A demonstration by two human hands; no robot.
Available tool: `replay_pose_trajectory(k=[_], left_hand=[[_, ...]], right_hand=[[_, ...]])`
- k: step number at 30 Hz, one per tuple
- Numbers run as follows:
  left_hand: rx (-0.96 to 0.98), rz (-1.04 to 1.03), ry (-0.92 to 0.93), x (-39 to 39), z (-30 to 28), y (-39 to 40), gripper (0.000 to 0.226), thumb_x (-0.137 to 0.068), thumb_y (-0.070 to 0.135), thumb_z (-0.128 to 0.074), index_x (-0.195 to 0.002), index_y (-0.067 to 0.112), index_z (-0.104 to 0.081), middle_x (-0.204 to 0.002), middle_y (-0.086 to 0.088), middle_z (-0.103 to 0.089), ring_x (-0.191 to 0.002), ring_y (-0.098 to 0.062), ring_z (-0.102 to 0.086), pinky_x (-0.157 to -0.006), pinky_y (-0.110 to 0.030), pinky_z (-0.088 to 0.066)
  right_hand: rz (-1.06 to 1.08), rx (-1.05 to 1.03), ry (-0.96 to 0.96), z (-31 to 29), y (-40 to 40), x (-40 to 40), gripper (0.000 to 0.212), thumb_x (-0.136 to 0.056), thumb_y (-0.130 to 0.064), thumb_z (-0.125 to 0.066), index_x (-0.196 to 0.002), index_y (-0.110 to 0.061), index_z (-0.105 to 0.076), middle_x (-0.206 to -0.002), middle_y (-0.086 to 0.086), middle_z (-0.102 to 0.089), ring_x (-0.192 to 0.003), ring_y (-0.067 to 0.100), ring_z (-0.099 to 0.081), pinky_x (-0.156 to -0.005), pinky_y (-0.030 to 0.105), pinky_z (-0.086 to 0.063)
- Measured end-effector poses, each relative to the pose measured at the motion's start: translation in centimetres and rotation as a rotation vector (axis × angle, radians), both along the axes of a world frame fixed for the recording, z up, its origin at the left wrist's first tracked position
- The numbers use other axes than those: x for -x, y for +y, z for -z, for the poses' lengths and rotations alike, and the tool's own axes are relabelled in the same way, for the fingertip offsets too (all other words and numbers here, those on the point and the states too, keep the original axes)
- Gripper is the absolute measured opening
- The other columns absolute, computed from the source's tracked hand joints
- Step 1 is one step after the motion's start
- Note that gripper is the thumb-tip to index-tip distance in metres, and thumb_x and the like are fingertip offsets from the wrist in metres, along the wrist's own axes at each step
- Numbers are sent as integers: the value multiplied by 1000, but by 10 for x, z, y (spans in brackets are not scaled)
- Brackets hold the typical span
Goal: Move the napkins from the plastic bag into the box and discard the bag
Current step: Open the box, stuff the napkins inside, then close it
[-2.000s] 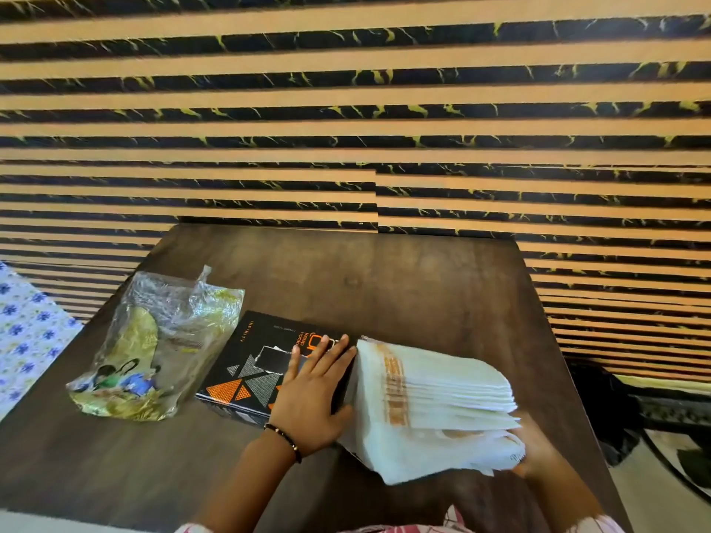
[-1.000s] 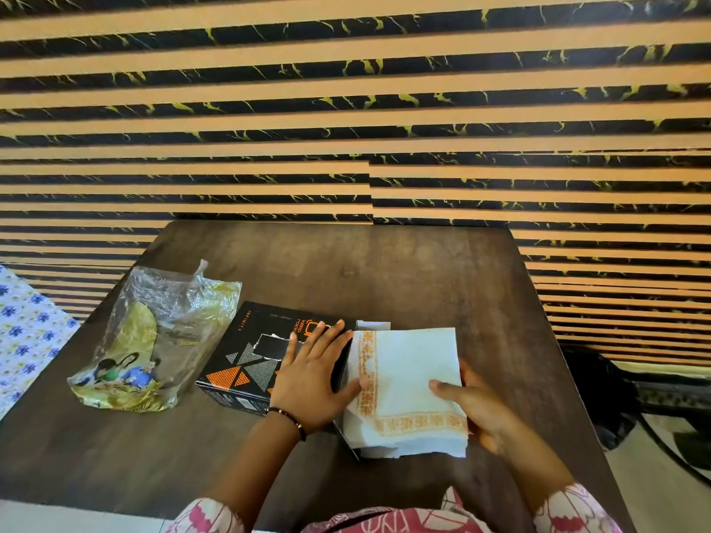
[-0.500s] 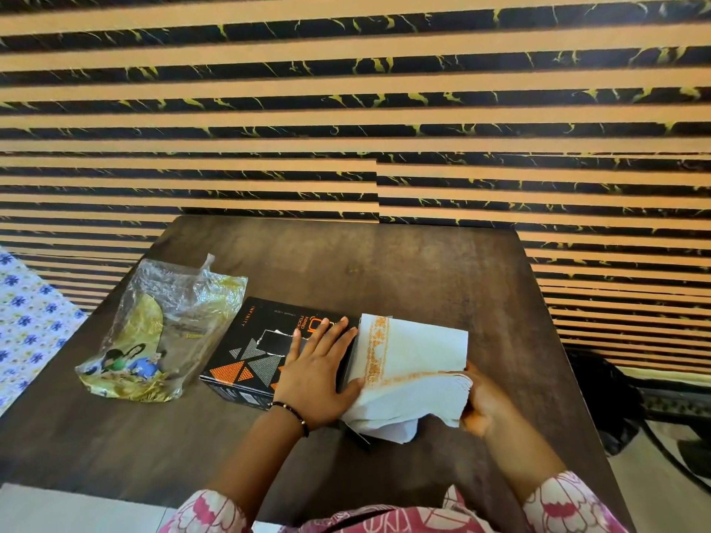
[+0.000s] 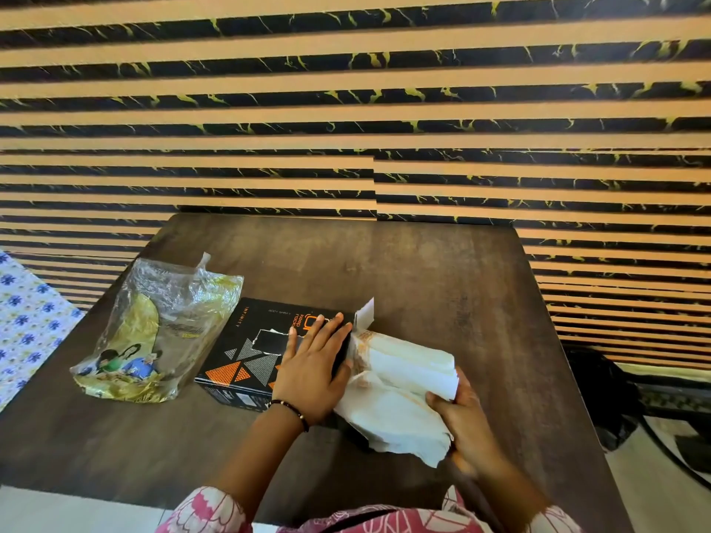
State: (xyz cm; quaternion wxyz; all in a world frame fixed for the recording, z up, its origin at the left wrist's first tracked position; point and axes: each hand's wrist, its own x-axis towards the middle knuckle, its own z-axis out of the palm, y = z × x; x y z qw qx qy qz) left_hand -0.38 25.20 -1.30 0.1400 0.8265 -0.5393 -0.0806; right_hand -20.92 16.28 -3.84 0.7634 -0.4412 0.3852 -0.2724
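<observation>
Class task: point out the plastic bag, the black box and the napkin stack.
plastic bag [image 4: 161,332], head view, on its crinkled clear middle.
black box [image 4: 250,340], head view, on its printed top face.
napkin stack [image 4: 408,369], head view, on the white top sheet.

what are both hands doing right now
Left hand: open, flat on the black box.
Right hand: closed on the napkin stack at the box's open end.

dark wooden table [image 4: 423,271] against a black-and-tan striped wall [image 4: 346,109]
</observation>
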Motion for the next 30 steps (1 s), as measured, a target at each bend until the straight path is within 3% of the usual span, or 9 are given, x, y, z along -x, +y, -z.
replay_pose_trajectory(k=[8, 13, 17, 19, 21, 25, 27, 30], left_hand=[[-44, 21, -28, 0, -1, 2, 81, -70, 61, -25, -145, 35, -10, -156, 15, -5, -143, -8, 7, -115, -44, 12], [-34, 24, -14, 1, -3, 3, 79, -77, 55, -46, -145, 34, -12, -157, 14, -7, -141, -6, 8, -114, -44, 13], [-58, 35, -37, 1, -3, 2, 83, -73, 62, -38, -145, 34, -9, -157, 14, -5, -141, -6, 11, -114, -46, 12], [-61, 35, -42, 2, -4, 2, 86, -68, 66, -28, -145, 34, -9, -157, 14, -4, -144, -9, 7, -115, -46, 11], [-42, 31, -42, 3, -5, 3, 86, -67, 66, -25, -145, 34, -11, -157, 14, -6, -145, -11, 4, -116, -46, 10], [-35, 34, -54, 3, -4, 4, 82, -69, 66, -24, -145, 35, -12, -157, 13, -7, -145, -12, 3, -115, -46, 10], [-35, 29, -54, 2, -4, 5, 81, -71, 66, -22, -145, 35, -12, -157, 13, -8, -145, -12, 3, -115, -46, 10], [-35, 23, -43, 2, -3, 3, 80, -72, 66, -20, -145, 35, -13, -157, 13, -9, -145, -11, 3, -116, -47, 9]], right_hand=[[-96, 184, 103, 0, -2, -4, 29, -84, 3, -58, -101, -18, -65, -104, 11, -71, -100, 35, -65, -86, 56, -52], [-160, 255, 203, 1, -9, -4, 29, -80, 9, -60, -86, -19, -65, -100, 9, -70, -91, 24, -64, -72, 35, -56], [-160, 257, 219, 3, -12, -5, 28, -83, 4, -59, -89, -23, -66, -99, 8, -70, -94, 25, -64, -76, 36, -56], [-137, 196, 182, -2, -14, -8, 30, -86, -2, -56, -101, -26, -64, -107, 6, -69, -99, 26, -65, -85, 45, -55], [-94, 25, 72, -9, -18, -11, 29, -90, -1, -48, -112, -18, -57, -109, 9, -64, -92, 27, -63, -81, 44, -55], [9, -256, 21, -18, -28, -17, 40, -94, 0, -31, -134, -1, -39, -71, 6, -65, -66, 21, -58, -45, 25, -54], [56, -332, 37, -17, -30, -22, 42, -96, -6, -29, -136, 1, -35, -50, 0, -67, -59, 22, -60, -41, 25, -54], [64, -420, 76, -18, -30, -24, 41, -96, -15, -32, -133, -1, -43, -51, 4, -70, -63, 29, -63, -50, 35, -56]])
